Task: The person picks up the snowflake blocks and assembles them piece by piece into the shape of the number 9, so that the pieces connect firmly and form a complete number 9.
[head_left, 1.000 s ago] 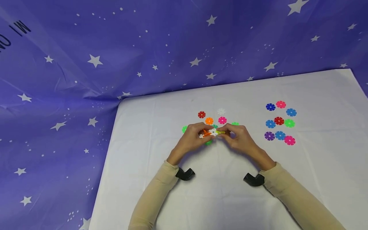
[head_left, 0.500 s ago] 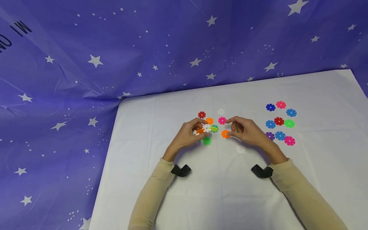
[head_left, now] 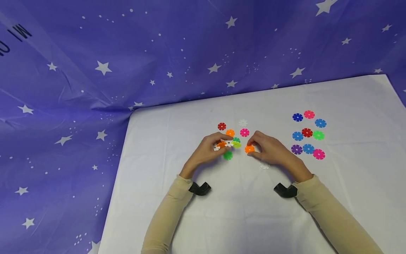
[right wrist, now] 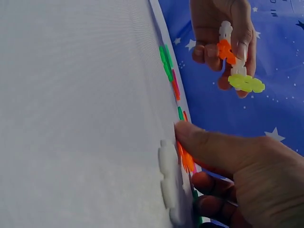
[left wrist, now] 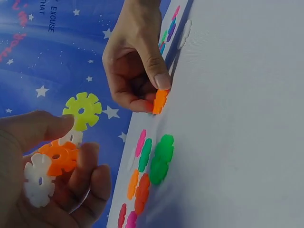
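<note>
My left hand [head_left: 206, 150] holds a short chain of linked notched plastic discs above the table. In the left wrist view, the chain runs from a white disc [left wrist: 39, 180] through an orange disc [left wrist: 59, 157] and another white one, partly hidden by the thumb, to a yellow disc [left wrist: 81, 111] at the free end. My right hand [head_left: 271, 148] pinches a loose orange disc [head_left: 249, 149] by its edge, low at the tabletop. A white disc [head_left: 264, 165] lies just below the right hand. A green disc [head_left: 227, 155] lies beside the left hand.
Beyond the hands, red [head_left: 221, 126], orange [head_left: 230, 133], pink [head_left: 244, 132] and white [head_left: 243, 123] discs lie on the white table [head_left: 222, 218]. Farther right sits a group of several discs, including a purple disc [head_left: 296, 149]. A purple star-patterned cloth [head_left: 177, 53] hangs behind.
The right hand released the chain's yellow end, moved right, then closed its fingers on the loose orange disc. The left hand drew slightly left, still holding the chain.
</note>
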Demonstrator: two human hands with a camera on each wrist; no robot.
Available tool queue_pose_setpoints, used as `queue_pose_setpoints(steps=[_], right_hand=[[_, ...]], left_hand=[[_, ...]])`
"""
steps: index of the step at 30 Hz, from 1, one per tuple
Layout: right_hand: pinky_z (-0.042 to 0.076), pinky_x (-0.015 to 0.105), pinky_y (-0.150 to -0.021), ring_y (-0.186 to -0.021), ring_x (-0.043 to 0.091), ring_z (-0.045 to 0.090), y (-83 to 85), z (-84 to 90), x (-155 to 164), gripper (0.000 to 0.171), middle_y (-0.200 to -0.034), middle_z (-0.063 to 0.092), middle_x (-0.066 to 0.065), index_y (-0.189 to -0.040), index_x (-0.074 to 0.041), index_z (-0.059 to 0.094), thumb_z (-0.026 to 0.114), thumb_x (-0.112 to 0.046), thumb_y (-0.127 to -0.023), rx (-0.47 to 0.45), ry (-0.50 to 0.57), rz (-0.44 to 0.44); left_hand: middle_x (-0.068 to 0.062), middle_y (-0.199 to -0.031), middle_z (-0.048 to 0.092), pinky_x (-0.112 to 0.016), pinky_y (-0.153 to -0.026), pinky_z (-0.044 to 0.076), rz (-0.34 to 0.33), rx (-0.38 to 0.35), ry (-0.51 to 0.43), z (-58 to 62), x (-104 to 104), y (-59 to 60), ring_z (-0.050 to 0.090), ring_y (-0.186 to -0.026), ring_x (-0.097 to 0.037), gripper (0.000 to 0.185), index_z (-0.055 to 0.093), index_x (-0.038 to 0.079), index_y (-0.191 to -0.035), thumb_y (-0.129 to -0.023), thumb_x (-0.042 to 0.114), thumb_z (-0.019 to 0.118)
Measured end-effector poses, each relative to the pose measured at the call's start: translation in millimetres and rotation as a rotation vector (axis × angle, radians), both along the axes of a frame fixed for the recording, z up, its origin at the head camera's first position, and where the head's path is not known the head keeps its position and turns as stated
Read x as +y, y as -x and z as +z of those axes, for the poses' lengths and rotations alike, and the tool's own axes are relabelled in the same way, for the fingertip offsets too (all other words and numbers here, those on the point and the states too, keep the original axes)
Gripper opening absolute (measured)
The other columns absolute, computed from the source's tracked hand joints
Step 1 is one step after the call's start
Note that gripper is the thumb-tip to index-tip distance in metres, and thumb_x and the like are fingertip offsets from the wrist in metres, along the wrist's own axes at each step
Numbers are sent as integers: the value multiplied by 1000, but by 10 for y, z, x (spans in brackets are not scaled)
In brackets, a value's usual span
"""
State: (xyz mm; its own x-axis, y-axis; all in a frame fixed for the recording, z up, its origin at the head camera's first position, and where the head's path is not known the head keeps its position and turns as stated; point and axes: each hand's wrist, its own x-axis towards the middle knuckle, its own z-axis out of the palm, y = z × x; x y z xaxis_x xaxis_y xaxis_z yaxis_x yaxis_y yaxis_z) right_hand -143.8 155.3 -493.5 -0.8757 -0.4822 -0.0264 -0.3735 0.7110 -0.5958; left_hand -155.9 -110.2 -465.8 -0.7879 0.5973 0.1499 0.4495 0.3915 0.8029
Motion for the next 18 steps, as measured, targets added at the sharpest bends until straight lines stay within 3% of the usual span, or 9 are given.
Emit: queue_pose_setpoints(steps=[2,5,10,14,18], right_hand=[[52,44,-92,-96,20,59,-2,4,3,37,-104,60,3,-107,-11,63,82,-26,-80,5,-3,4],[53,36,-80,-84,18,56,3,15,14,38,-94,60,3,-109,-11,61,81,-26,-81,-30,63,-5],[40,25,-59,-67,14,45,22,50,47,35,-77,51,5,-118,-6,60,74,-11,-86,-173,376,-24],[40,22,-59,-69,12,45,22,73,47,33,-82,51,8,-121,-2,60,70,-6,-89,-271,555,-16],[42,22,-58,-68,13,47,12,86,10,32,-83,52,10,-120,-1,62,70,-9,-90,-312,607,-19]], left_hand=[[-4,-106,67,-24,-77,43,-4,2,10,-1,3,-5,53,-87,-14,33,68,10,-123,-90,16,71],[-4,-102,64,-26,-78,42,-8,4,17,0,2,-11,52,-88,-14,33,67,12,-125,-92,17,69],[-5,-103,64,-27,-77,40,-3,19,2,-13,-3,0,51,-88,-16,30,68,11,-122,-93,16,68],[-6,-108,65,-29,-82,43,-3,17,-12,-30,-3,13,55,-94,-17,30,67,10,-123,-94,17,67],[-7,-112,65,-31,-88,46,-6,9,-16,-35,1,12,58,-101,-18,29,67,10,-123,-94,17,66]])
